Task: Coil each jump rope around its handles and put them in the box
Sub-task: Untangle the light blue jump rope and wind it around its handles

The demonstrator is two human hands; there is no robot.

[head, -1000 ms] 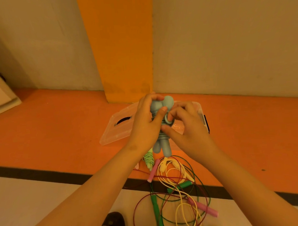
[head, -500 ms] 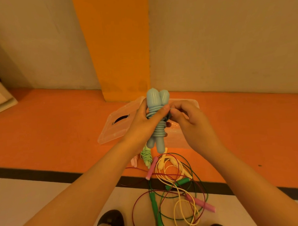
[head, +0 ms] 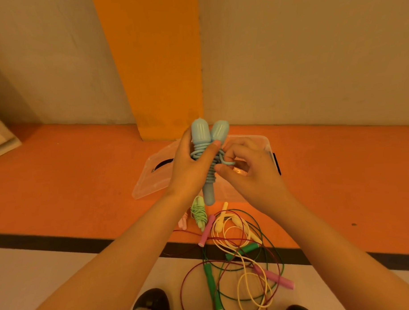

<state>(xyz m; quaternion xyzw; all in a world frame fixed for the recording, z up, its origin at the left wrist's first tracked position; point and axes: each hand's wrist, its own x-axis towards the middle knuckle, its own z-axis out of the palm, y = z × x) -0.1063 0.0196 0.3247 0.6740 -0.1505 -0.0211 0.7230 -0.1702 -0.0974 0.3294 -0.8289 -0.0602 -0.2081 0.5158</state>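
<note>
Above the clear box [head: 256,138] on the far floor [head: 84,182], the left hand [head: 190,169] clamps the blue jump rope [head: 206,141] round its coiled handles while the right hand [head: 248,169] pinches its last loop [head: 227,163], best tucked tight under a turn.

The box [head: 266,145] is clear, glossy plastic. In front of it, the blue jump rope [head: 199,134] has smooth, matt, faintly ribbed plastic handles and rubbery-looking cord. The orange floor [head: 72,182] under the box looks matt.
</note>
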